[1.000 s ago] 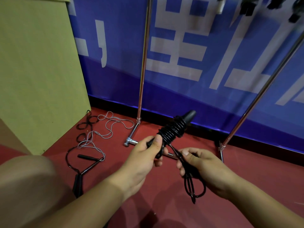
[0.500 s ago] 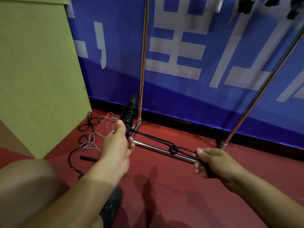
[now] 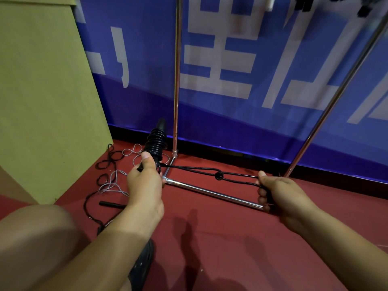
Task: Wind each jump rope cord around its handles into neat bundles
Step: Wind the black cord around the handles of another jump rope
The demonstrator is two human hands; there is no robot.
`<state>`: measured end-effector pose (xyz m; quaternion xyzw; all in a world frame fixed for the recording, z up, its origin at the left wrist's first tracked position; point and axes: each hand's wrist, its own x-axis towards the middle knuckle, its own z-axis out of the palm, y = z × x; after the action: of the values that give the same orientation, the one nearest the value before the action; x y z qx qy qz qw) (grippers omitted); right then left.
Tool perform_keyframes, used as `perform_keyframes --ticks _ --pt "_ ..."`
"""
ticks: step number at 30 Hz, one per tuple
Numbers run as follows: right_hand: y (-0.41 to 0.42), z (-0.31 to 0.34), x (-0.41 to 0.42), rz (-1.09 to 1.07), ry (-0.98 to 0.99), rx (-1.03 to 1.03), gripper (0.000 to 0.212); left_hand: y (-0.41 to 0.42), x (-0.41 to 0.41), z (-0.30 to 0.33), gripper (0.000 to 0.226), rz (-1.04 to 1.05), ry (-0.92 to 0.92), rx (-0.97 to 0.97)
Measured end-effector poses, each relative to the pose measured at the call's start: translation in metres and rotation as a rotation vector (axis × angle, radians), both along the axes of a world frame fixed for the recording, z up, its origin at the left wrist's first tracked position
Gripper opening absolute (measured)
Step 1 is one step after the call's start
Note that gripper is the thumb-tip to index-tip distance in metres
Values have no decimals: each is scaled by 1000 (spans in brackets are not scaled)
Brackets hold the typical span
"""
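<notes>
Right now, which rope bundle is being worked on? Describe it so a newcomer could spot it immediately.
Start at the upright chrome pole before the blue banner. Just left of its foot, the left hand grips a wound black bundle. Unlike the loose ropes on the floor, its cord stretches taut to the right hand.

Under you is a dark red floor [image 3: 220, 238]. At its far left, near the foot of the yellow-green board [image 3: 42, 101], you have loose cords lying on it: a black cord [image 3: 109, 161] in loops and a grey cord [image 3: 114, 184] tangled beside and across it. A black handle [image 3: 112, 204] lies flat just this side of them. A chrome rack base [image 3: 210, 193] rests on the floor, running from the left upright toward the right, and your dark shoe [image 3: 142, 267] stands on the floor at the lower middle.
</notes>
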<state>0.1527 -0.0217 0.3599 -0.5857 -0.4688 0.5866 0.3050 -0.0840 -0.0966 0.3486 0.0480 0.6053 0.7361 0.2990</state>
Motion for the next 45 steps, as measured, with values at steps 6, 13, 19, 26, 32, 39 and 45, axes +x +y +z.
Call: perform_keyframes --ticks 6,13,19,26,32,39,45 --pt "1 0 3 -11 -8 43 27 1 -4 0 34 18 -16 10" --pt "3 -2 3 -8 3 31 22 0 -1 2 33 16 8 13" --pt "-2 -8 -2 42 94 -29 17 -1 13 5 25 -214 -100 107" --pt "-22 -19 -17 288 -100 263 11 -2 25 9 37 -292 -145 145" --pt "-32 -28 -26 476 -186 455 29 -3 32 12 36 -344 -254 212" --pt "-33 -28 -27 638 -310 583 5 -4 34 12 37 -356 -279 222" --pt "-24 -30 -22 342 -122 496 15 1 19 12 33 -225 -302 156"
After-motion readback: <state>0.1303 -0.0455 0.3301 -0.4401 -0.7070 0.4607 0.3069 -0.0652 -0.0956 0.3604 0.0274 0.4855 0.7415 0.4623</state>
